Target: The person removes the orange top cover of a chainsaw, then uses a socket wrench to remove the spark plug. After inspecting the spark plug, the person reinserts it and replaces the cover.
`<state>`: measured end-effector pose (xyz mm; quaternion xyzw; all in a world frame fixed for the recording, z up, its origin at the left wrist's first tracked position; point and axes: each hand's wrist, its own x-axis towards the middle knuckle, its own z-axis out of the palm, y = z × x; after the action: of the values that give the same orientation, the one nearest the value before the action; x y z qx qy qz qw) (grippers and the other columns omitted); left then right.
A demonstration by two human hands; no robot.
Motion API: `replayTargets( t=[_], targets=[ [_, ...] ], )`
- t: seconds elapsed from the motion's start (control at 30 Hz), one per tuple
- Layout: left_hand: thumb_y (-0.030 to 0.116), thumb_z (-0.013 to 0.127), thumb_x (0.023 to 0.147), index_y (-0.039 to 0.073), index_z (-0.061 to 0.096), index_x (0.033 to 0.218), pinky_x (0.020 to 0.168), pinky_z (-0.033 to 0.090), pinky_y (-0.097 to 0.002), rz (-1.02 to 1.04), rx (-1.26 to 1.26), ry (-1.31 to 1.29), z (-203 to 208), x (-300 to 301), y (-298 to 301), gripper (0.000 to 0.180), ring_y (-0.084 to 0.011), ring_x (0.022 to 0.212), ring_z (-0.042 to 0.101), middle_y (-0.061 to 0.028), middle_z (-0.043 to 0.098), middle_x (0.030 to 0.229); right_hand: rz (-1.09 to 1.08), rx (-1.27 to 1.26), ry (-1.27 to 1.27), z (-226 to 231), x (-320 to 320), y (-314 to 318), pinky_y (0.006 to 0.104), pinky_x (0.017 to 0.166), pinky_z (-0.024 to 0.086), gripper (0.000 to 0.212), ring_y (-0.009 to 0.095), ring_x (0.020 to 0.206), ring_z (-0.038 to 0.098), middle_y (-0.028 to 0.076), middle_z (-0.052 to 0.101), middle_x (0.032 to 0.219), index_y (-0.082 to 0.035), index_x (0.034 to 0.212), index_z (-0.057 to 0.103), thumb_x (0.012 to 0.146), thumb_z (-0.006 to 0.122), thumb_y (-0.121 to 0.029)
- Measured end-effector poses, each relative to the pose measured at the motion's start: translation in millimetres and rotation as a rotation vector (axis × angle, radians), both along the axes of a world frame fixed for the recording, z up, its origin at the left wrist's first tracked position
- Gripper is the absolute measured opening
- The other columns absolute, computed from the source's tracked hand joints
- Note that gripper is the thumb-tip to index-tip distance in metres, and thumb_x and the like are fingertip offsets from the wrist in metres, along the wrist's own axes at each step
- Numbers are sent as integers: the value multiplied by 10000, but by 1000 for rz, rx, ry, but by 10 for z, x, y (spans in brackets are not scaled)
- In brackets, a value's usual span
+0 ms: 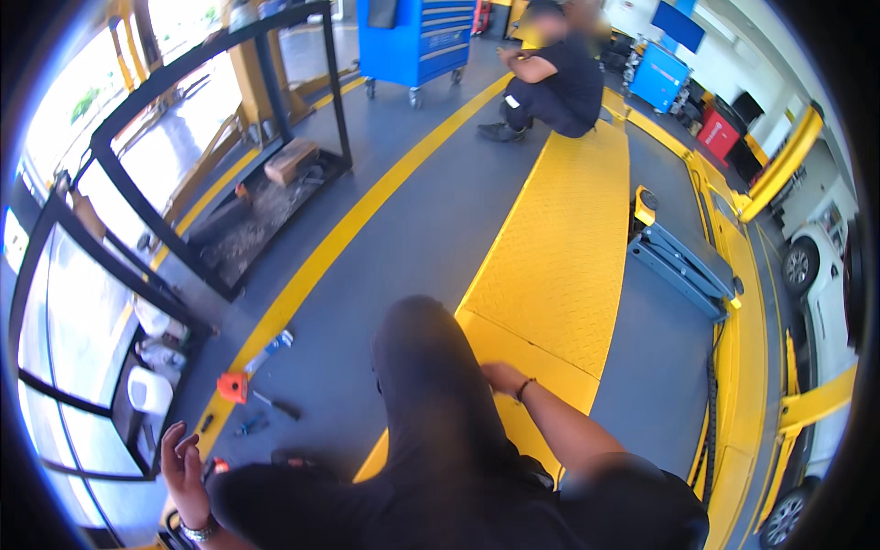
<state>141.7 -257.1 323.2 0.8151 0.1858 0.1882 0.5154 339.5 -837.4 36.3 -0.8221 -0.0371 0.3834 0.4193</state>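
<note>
- Near the middle, the right hand (504, 377) rests low beside the wearer's raised knee (417, 335), over the yellow platform (555, 261); its fingertips are partly hidden, so I cannot tell whether its grip is wide, narrow or around something.
- On the near left, the left hand (181, 472) is raised beside the other leg (275, 504), palm turned inward, its grip loose and bare, with the fingers gently curled.
- Around the left wrist is a metal band (195, 532); around the right one, a dark band (524, 390).
- Just beyond the left hand, a small dark object (206, 423) lies on the yellow floor line (302, 284).
- Farther from that hand, an orange object (233, 387) lies at the line's edge, touching or almost touching a silver-and-blue tool (270, 349).
- To their near right, a dark-handled tool (278, 405) lies on the grey floor (367, 261), with small blue pieces (249, 427) close by.
- At left, a white jug (149, 390) stands within a black metal frame (105, 165).
- At the far end of the platform, another person (559, 87) sits facing left.
- Right of the platform is a blue lifting jack (683, 266).
- On the far side stands a blue drawer cabinet (394, 46) on casters.
</note>
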Motion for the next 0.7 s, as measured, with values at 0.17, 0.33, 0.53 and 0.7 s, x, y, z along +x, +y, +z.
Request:
replayTargets(
  t=[0.17, 0.33, 0.53, 0.7],
  targets=[
    [105, 723, 786, 15, 577, 1342, 987, 478, -469, -249, 711, 165, 818, 632, -346, 582, -367, 1219, 580, -188, 519, 1442, -471, 465, -663, 2045, 1008, 1311, 332, 922, 536, 387, 220, 1043, 698, 118, 725, 1132, -11, 1248, 646, 1025, 604, -325],
    [97, 785, 736, 6, 560, 1314, 1021, 484, -484, -446, 826, 47, 647, 860, -736, 626, -444, 1206, 587, -257, 595, 1299, 466, 203, -1091, 3212, 734, 2592, 462, 888, 565, 469, 356, 1051, 693, 198, 663, 1216, -36, 1300, 612, 969, 627, -368],
    [469, 759, 817, 82, 671, 1218, 1011, 476, -507, -860, 859, 581, -167, 962, -1113, 564, -346, 1153, 643, -131, 668, 1224, 1208, 35, -716, 2146, 342, 3427, 460, 843, 574, 401, 361, 1046, 697, 174, 678, 1092, -80, 1190, 654, 877, 669, -331],
    [383, 742, 853, 88, 655, 1207, 947, 504, -494, -1038, 622, 665, -339, 666, -677, 469, -366, 1055, 674, -136, 699, 1141, 1494, -63, -480, 2065, 21, 3727, 453, 851, 572, 248, 351, 986, 709, 155, 715, 1029, -57, 951, 740, 866, 708, -289]
  ],
)
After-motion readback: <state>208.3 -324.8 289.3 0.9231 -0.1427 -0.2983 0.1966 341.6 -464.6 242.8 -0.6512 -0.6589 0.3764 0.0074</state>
